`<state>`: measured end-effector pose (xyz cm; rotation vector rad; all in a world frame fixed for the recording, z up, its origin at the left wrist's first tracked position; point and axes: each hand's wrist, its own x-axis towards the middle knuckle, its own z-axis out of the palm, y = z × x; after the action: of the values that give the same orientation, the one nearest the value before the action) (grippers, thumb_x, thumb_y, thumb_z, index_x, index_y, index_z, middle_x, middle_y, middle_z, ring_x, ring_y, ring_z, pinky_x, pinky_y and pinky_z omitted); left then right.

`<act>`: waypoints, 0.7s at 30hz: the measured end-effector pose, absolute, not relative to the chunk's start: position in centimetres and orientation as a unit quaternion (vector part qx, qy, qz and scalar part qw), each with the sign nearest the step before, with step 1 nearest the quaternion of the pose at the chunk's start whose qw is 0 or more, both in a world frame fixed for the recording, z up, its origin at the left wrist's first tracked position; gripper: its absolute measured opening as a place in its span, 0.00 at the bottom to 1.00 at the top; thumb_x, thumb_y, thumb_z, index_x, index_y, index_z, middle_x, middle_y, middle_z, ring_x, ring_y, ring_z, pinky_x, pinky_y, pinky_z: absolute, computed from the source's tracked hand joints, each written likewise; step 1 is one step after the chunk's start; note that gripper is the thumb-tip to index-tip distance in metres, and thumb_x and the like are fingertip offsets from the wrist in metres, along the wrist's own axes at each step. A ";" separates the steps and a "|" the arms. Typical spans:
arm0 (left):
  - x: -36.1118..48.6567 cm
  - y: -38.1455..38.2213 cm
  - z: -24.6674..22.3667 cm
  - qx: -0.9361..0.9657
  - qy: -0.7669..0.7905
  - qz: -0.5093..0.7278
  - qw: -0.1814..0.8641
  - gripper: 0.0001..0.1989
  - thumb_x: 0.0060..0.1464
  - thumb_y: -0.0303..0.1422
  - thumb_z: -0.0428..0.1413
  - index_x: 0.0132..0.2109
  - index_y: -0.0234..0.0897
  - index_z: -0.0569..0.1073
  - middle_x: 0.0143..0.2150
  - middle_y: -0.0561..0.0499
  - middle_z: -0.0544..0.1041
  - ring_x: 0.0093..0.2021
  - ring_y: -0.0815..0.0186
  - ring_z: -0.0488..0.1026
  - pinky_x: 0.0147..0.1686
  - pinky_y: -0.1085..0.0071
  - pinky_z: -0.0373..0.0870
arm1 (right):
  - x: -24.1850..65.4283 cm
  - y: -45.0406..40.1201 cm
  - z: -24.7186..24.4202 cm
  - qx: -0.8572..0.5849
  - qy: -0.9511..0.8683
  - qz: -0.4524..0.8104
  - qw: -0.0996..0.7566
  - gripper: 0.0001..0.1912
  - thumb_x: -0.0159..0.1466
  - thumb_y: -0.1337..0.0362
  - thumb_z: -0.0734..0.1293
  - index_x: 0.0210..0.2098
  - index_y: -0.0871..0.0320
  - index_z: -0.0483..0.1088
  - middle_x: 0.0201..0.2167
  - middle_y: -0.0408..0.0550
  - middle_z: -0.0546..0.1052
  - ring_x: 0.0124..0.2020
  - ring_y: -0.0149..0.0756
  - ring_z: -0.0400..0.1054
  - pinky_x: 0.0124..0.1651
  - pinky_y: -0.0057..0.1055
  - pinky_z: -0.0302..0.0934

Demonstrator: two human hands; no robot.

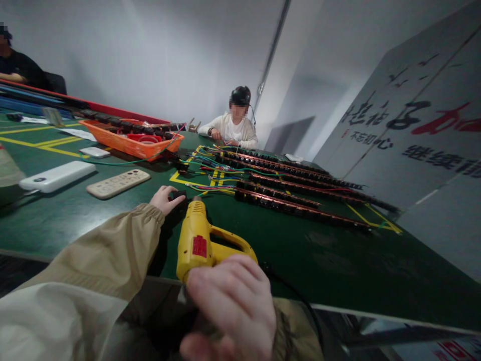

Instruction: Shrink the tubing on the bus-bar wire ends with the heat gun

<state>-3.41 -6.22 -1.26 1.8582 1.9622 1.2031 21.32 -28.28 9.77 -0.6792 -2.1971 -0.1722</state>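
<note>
My left hand [165,200] is at the table, thumb and fingers closed on a small black part [179,194] whose exact kind I cannot make out. Just right of it lies a yellow heat gun [193,235], its nozzle towards the wires and a red label on its body. My right hand [236,301], large and slightly blurred, is in front of the gun's rear and covers part of its handle. Its thumb is apart from the bent fingers, and nothing shows between them. Coloured wires [214,188] end near the nozzle, leading to long black-and-copper bars [285,200].
An orange basket [131,145] with black parts stands back left. Nearer are a beige remote-like object [118,184] and a white power bank [58,176]. Yellow tape marks the green table [300,255]. A person [235,120] sits opposite, another [20,67] far left.
</note>
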 end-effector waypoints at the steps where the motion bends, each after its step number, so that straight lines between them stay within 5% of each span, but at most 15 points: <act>1: -3.4 -6.3 -1.2 0.630 0.659 0.400 0.095 0.25 0.44 0.52 0.52 0.41 0.37 0.72 0.39 0.46 0.71 0.35 0.63 0.71 0.38 0.67 0.70 | 21.3 -27.1 9.1 -0.271 -0.857 -0.062 0.434 0.24 0.66 0.50 0.52 0.46 0.57 0.70 0.35 0.48 0.77 0.38 0.34 0.71 0.42 0.33 0.66; 8: -3.3 -6.0 -0.6 0.675 0.624 0.380 0.108 0.21 0.49 0.47 0.50 0.45 0.38 0.71 0.39 0.47 0.75 0.41 0.59 0.72 0.44 0.65 0.68 | 26.1 -23.6 -0.4 -0.434 -0.813 -0.136 0.363 0.25 0.59 0.59 0.62 0.56 0.60 0.63 0.51 0.55 0.70 0.53 0.46 0.63 0.53 0.47 0.58; 11: -3.1 -5.5 -0.5 0.682 0.613 0.386 0.105 0.21 0.51 0.46 0.49 0.46 0.37 0.70 0.41 0.46 0.75 0.43 0.58 0.72 0.45 0.64 0.68 | 28.0 -24.1 -2.6 -0.438 -0.805 -0.174 0.361 0.30 0.59 0.61 0.63 0.60 0.60 0.57 0.53 0.56 0.69 0.55 0.46 0.62 0.54 0.45 0.58; 21: -1.0 -4.9 0.1 0.641 0.637 0.401 0.151 0.20 0.53 0.44 0.49 0.47 0.34 0.67 0.44 0.41 0.74 0.46 0.54 0.71 0.46 0.62 0.67 | 27.6 -24.7 -3.4 -0.449 -0.771 -0.297 0.340 0.44 0.55 0.42 0.63 0.61 0.64 0.54 0.54 0.61 0.68 0.55 0.52 0.61 0.55 0.49 0.58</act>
<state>-0.99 -4.93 0.09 1.8395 1.8277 1.1519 27.57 -24.74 -3.36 -1.1694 -2.0056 -0.7726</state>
